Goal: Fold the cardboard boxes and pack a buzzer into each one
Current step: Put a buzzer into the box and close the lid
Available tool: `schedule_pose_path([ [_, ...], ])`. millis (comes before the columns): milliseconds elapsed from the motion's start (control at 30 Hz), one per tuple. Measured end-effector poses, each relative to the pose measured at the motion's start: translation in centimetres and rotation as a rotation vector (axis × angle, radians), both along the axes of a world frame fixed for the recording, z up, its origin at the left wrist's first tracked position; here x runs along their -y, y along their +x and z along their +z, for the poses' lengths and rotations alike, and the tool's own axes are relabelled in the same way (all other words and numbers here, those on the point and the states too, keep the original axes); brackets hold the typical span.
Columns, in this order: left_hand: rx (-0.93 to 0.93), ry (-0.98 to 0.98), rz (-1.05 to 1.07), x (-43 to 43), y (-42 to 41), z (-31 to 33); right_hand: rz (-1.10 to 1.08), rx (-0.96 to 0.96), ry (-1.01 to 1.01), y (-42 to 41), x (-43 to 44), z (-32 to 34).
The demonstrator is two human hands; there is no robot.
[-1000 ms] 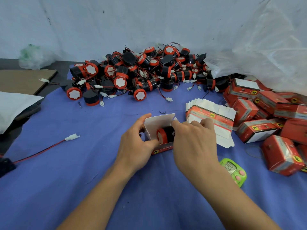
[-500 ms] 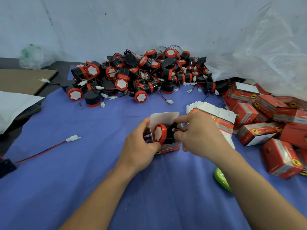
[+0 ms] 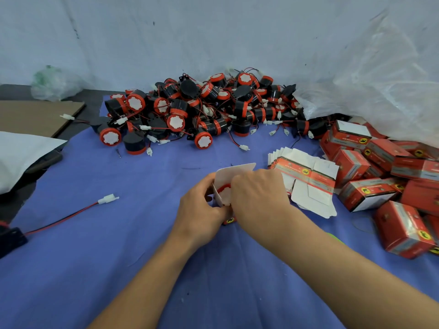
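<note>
Grips the box (image 3: 235, 173) with the left hand (image 3: 202, 210); curls the right hand (image 3: 259, 198) over the buzzer (image 3: 225, 191), half inside, between both. Seat it squarely, steadying the walls before closing. Just right: flat cartons (image 3: 306, 179). Beyond: loose buzzers (image 3: 190, 110).

Bare left hand (image 3: 199, 210), bare right hand (image 3: 259, 198)

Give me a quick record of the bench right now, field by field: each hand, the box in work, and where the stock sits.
Left hand: grips the open box at its left side
Right hand: covers the box's mouth, fingertips hidden
Buzzer: red-rimmed, partly inside the open box
Top flap: up, not closed
Loose buzzers: heaped at the far side of the blue cloth
Flat boxes: fanned stack right of the hands
Packed boxes: piled at far right
</note>
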State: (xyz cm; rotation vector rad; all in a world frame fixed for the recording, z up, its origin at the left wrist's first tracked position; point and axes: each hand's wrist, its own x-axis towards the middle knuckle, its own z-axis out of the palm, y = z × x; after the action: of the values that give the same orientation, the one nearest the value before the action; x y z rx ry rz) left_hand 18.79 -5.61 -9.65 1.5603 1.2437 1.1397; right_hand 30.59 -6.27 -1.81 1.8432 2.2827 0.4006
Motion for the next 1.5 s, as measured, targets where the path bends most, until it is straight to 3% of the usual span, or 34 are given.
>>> schedule_pose_path([
  [167,-0.009,0.0,0.051,-0.2,-0.1,-0.2,0.108,-0.032,-0.085,1.5,-0.6,-0.2],
  [300,-0.054,0.013,0.214,0.2,1.2,-0.3,0.232,-0.022,-0.111,2.6,-0.2,-1.0],
  [400,-0.084,0.022,0.296,0.2,1.8,-0.2,0.228,-0.177,-0.006,3.4,0.0,-1.2],
  [533,-0.111,-0.001,0.326,-0.5,1.7,-0.2,0.001,-0.512,0.146,5.9,1.1,-2.0],
  [633,-0.124,-0.013,0.369,-0.7,2.0,-0.2,-0.079,-0.27,0.262,7.0,1.8,-2.6],
  [767,-0.134,0.014,0.415,-0.8,2.5,-0.3,-0.027,-0.182,0.094,7.4,1.4,-2.4],
  [900,-0.126,0.0,0.447,-0.7,2.5,-0.8,-0.156,-0.447,-0.136,7.9,0.9,-1.9],
  [967,-0.113,0.029,0.43,-0.6,2.6,-1.0,-0.168,-0.442,-0.074,7.8,1.0,-1.5],
  [1100,-0.096,0.015,0.395,-0.9,2.6,-1.3,-0.029,-0.249,0.193,5.3,0.5,0.3],
  [1300,-0.075,-0.013,0.203,-0.8,2.3,-0.6,0.207,-0.196,0.108,1.9,-2.1,-0.1],
  [1500,-0.043,-0.066,0.212,-1.5,2.2,-0.8,0.147,-0.262,0.189,3.7,-3.3,-1.6],
])
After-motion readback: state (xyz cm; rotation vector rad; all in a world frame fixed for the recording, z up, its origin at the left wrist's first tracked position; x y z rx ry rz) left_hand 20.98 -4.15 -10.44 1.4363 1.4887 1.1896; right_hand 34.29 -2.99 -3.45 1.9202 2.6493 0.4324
